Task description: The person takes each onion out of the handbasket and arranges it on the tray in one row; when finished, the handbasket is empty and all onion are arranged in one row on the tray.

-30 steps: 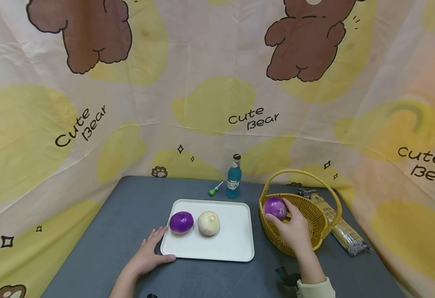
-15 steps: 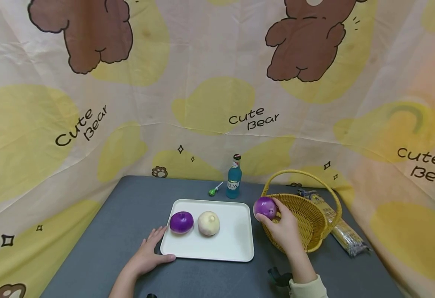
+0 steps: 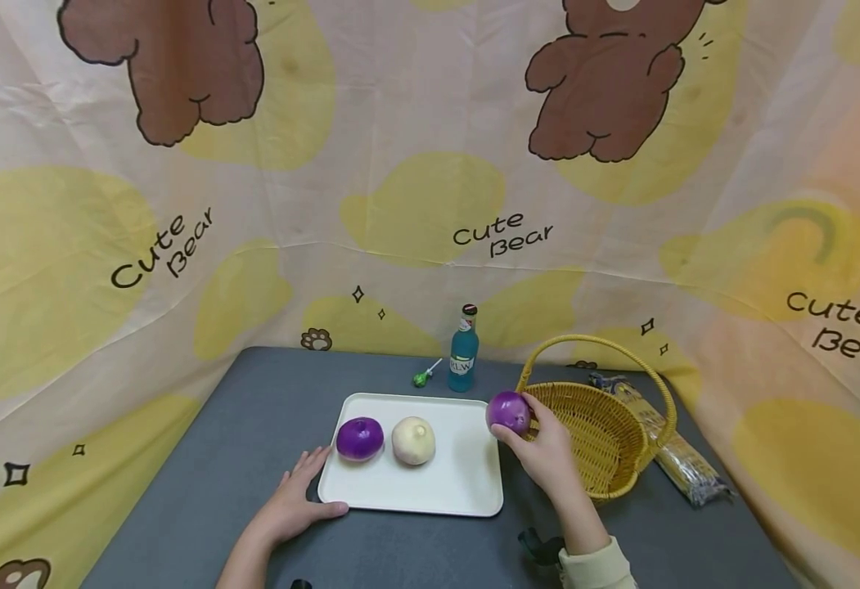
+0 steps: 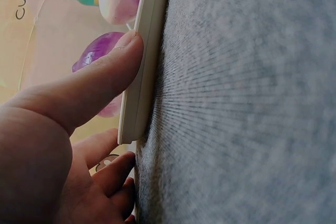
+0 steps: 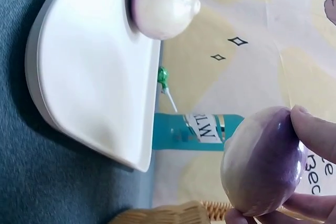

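Note:
My right hand (image 3: 547,451) grips a purple-and-white onion (image 3: 508,412) between thumb and fingers, at the right edge of a white tray (image 3: 466,483). In the right wrist view the held onion (image 5: 263,162) shows a purple side and a pale side. On the tray sit a purple onion (image 3: 359,439) at the left and a whitish one (image 3: 413,441) beside it, its tip upward. My left hand (image 3: 293,503) lies at the tray's front left corner with fingers spread, the thumb touching the rim, as the left wrist view (image 4: 100,85) also shows.
A yellow wicker basket (image 3: 606,442) with a tall handle stands right of the tray. Behind it lies a clear-wrapped long packet (image 3: 683,458). A blue bottle (image 3: 462,352) and a green lollipop (image 3: 422,379) are beyond the tray. A patterned cloth hangs behind the grey table (image 3: 253,409).
My right hand has carried the onion leftward, out from over the basket to the tray's right edge. My left hand and the two onions on the tray have stayed put.

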Action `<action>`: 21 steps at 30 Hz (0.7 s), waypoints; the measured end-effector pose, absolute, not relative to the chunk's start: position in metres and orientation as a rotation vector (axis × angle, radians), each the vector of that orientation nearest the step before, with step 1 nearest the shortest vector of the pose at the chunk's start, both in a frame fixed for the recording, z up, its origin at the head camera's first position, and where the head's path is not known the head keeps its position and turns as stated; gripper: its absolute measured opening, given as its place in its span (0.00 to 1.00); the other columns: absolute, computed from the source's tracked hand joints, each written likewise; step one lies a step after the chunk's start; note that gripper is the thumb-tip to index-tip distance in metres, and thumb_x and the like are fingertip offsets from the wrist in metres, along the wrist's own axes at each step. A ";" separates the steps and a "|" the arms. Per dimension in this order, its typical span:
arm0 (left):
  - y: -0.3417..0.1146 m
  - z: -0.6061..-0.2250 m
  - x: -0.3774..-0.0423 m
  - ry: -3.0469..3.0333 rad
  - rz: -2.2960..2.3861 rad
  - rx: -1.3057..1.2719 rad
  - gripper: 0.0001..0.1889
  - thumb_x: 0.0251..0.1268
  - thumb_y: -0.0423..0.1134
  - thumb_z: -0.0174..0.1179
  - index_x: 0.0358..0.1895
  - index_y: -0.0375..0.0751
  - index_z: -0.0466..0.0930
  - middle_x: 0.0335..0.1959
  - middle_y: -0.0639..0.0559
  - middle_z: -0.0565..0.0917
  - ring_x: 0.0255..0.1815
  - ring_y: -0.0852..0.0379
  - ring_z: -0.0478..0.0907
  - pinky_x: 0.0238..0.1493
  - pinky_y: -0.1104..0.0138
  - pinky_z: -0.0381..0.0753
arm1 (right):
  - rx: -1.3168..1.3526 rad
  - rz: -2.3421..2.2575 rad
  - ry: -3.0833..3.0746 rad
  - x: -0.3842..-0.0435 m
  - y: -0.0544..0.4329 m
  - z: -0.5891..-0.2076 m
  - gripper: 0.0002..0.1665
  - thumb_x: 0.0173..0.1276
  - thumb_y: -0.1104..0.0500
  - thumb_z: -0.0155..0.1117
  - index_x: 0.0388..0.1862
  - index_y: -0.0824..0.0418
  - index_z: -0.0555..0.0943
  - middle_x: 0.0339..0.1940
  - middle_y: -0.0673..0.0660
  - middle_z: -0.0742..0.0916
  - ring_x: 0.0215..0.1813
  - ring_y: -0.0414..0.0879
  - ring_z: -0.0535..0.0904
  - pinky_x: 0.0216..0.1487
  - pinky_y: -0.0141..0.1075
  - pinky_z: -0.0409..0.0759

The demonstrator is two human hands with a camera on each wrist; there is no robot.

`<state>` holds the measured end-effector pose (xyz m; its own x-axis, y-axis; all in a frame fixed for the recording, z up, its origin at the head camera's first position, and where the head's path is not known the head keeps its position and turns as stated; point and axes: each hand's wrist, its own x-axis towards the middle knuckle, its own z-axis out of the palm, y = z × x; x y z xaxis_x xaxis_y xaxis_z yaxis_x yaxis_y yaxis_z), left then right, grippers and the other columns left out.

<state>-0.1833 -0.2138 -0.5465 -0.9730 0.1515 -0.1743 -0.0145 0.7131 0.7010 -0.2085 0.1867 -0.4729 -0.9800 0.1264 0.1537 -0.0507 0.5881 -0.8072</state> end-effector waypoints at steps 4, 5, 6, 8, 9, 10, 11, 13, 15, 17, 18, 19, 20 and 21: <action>-0.214 -0.547 -0.183 2.700 1.107 0.108 0.58 0.49 0.58 0.77 0.80 0.39 0.55 0.80 0.31 0.56 0.82 0.29 0.40 0.75 0.30 0.36 | -0.047 1.344 -2.622 -0.210 0.181 -0.476 0.50 0.58 0.44 0.79 0.74 0.62 0.69 0.68 0.67 0.78 0.63 0.62 0.79 0.58 0.54 0.84; -0.214 -0.547 -0.183 2.699 1.108 0.103 0.58 0.48 0.58 0.77 0.80 0.39 0.55 0.80 0.31 0.56 0.82 0.29 0.40 0.75 0.30 0.36 | -0.045 1.345 -2.622 -0.211 0.179 -0.477 0.50 0.58 0.45 0.79 0.74 0.62 0.69 0.68 0.67 0.78 0.63 0.62 0.79 0.58 0.53 0.84; -0.214 -0.547 -0.183 2.697 1.109 0.101 0.58 0.48 0.58 0.77 0.80 0.39 0.55 0.80 0.31 0.56 0.82 0.29 0.40 0.75 0.30 0.36 | -0.044 1.346 -2.625 -0.212 0.177 -0.478 0.50 0.58 0.45 0.79 0.74 0.62 0.69 0.68 0.67 0.78 0.63 0.62 0.79 0.58 0.54 0.84; -0.214 -0.547 -0.184 2.693 1.109 0.096 0.58 0.48 0.59 0.77 0.80 0.40 0.55 0.80 0.31 0.55 0.82 0.29 0.40 0.76 0.31 0.36 | -0.047 1.339 -2.632 -0.213 0.174 -0.480 0.50 0.58 0.45 0.79 0.74 0.62 0.69 0.68 0.67 0.78 0.63 0.62 0.80 0.58 0.54 0.84; -0.214 -0.547 -0.184 2.692 1.110 0.095 0.58 0.48 0.59 0.77 0.80 0.40 0.55 0.80 0.31 0.55 0.82 0.29 0.40 0.76 0.31 0.36 | -0.048 1.337 -2.636 -0.213 0.173 -0.481 0.51 0.58 0.44 0.79 0.74 0.62 0.69 0.68 0.66 0.78 0.63 0.62 0.80 0.58 0.54 0.84; -0.213 -0.547 -0.184 2.692 1.112 0.096 0.58 0.48 0.59 0.77 0.80 0.40 0.55 0.80 0.31 0.55 0.82 0.29 0.40 0.76 0.31 0.36 | -0.047 1.338 -2.638 -0.214 0.171 -0.482 0.51 0.57 0.44 0.79 0.74 0.62 0.69 0.68 0.66 0.78 0.63 0.62 0.80 0.58 0.54 0.83; -0.213 -0.547 -0.184 2.691 1.115 0.097 0.58 0.48 0.58 0.77 0.80 0.40 0.55 0.80 0.31 0.56 0.82 0.29 0.40 0.76 0.31 0.36 | -0.047 1.334 -2.642 -0.214 0.170 -0.483 0.51 0.57 0.43 0.79 0.74 0.62 0.69 0.68 0.66 0.78 0.63 0.62 0.80 0.59 0.55 0.83; -0.213 -0.546 -0.184 2.692 1.117 0.102 0.58 0.48 0.58 0.77 0.80 0.39 0.55 0.80 0.31 0.56 0.82 0.29 0.40 0.76 0.31 0.35 | -0.039 1.327 -2.644 -0.215 0.167 -0.485 0.51 0.57 0.43 0.79 0.74 0.61 0.70 0.68 0.66 0.79 0.63 0.61 0.80 0.60 0.56 0.83; -0.213 -0.546 -0.183 2.696 1.117 0.106 0.58 0.48 0.57 0.77 0.80 0.39 0.55 0.80 0.31 0.56 0.81 0.29 0.40 0.76 0.31 0.35 | -0.028 1.319 -2.645 -0.216 0.164 -0.487 0.51 0.57 0.43 0.79 0.74 0.61 0.70 0.68 0.66 0.79 0.63 0.61 0.79 0.60 0.57 0.82; -0.213 -0.546 -0.183 2.700 1.115 0.107 0.58 0.48 0.57 0.77 0.80 0.39 0.55 0.80 0.31 0.56 0.82 0.29 0.40 0.76 0.31 0.35 | -0.022 1.306 -2.649 -0.216 0.161 -0.488 0.50 0.57 0.43 0.79 0.73 0.61 0.70 0.67 0.65 0.80 0.64 0.61 0.79 0.61 0.58 0.81; -0.213 -0.547 -0.183 2.701 1.113 0.108 0.58 0.48 0.57 0.77 0.80 0.39 0.55 0.80 0.31 0.56 0.82 0.29 0.40 0.76 0.31 0.35 | -0.020 1.306 -2.651 -0.216 0.160 -0.489 0.50 0.57 0.43 0.79 0.73 0.61 0.70 0.67 0.65 0.80 0.64 0.61 0.79 0.61 0.58 0.81; -0.213 -0.547 -0.183 2.702 1.112 0.109 0.58 0.48 0.57 0.77 0.80 0.39 0.55 0.80 0.32 0.56 0.82 0.29 0.40 0.75 0.31 0.35 | -0.020 1.307 -2.654 -0.215 0.158 -0.490 0.50 0.57 0.43 0.79 0.73 0.61 0.70 0.67 0.65 0.80 0.63 0.61 0.80 0.60 0.57 0.82; -0.213 -0.547 -0.183 2.704 1.110 0.110 0.58 0.49 0.57 0.77 0.80 0.40 0.55 0.80 0.32 0.56 0.82 0.29 0.40 0.75 0.30 0.35 | -0.022 1.304 -2.657 -0.215 0.157 -0.490 0.50 0.57 0.43 0.80 0.73 0.60 0.71 0.67 0.65 0.80 0.63 0.61 0.80 0.60 0.57 0.82; -0.214 -0.547 -0.183 2.705 1.109 0.110 0.58 0.48 0.57 0.77 0.80 0.40 0.55 0.80 0.32 0.56 0.82 0.29 0.40 0.75 0.30 0.35 | -0.023 1.306 -2.658 -0.214 0.155 -0.491 0.50 0.56 0.43 0.80 0.73 0.60 0.71 0.67 0.65 0.80 0.62 0.60 0.80 0.59 0.57 0.83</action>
